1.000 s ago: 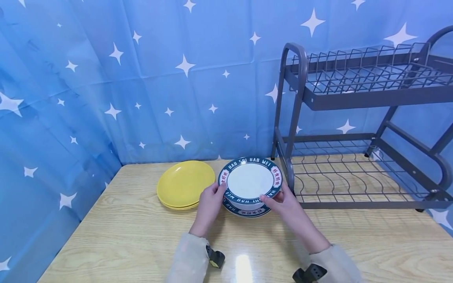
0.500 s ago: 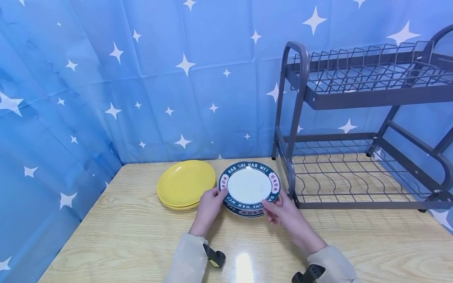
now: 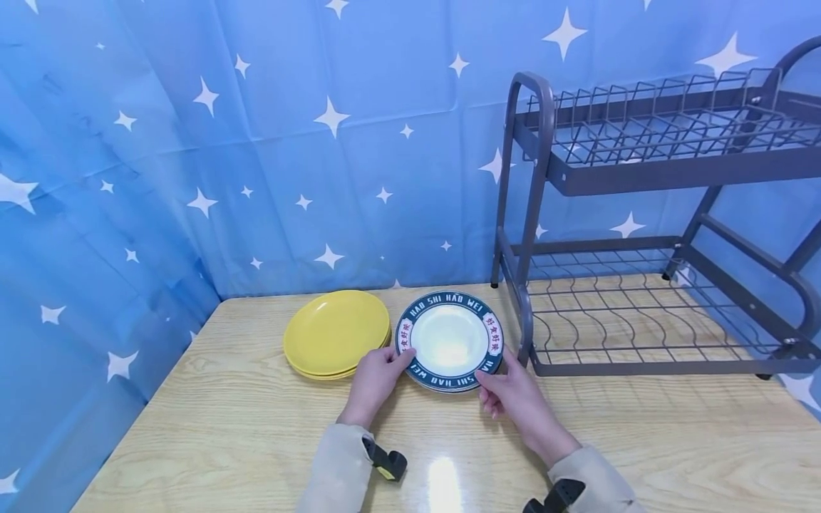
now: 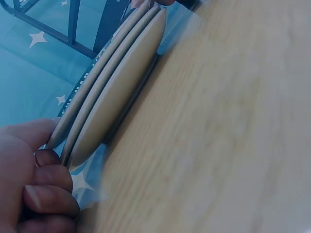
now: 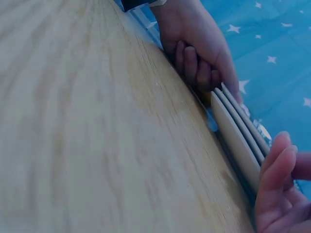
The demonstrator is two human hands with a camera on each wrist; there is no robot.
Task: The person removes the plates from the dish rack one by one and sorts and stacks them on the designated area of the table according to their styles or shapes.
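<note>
A small stack of white plates (image 3: 449,338) with a dark green lettered rim sits on the wooden table in the head view. My left hand (image 3: 375,377) pinches the top plate's rim on the left, thumb above. In the left wrist view the left fingers (image 4: 51,182) curl at the edges of the stacked plates (image 4: 114,92). My right hand (image 3: 513,392) pinches the rim at the lower right, its thumb on the top plate. The right wrist view shows the right fingers (image 5: 279,179) at the stack's edge.
Yellow plates (image 3: 336,333) lie stacked just left of the left hand. A dark two-tier metal dish rack (image 3: 545,214) stands close on the right, its lower wire shelf (image 3: 635,310) near table height. A blue starred curtain (image 3: 359,178) hangs behind the table.
The top green-rimmed plate has come down from a raised, tilted position onto the plates beneath it. Both hands have moved slightly down with it, still at its rim.
</note>
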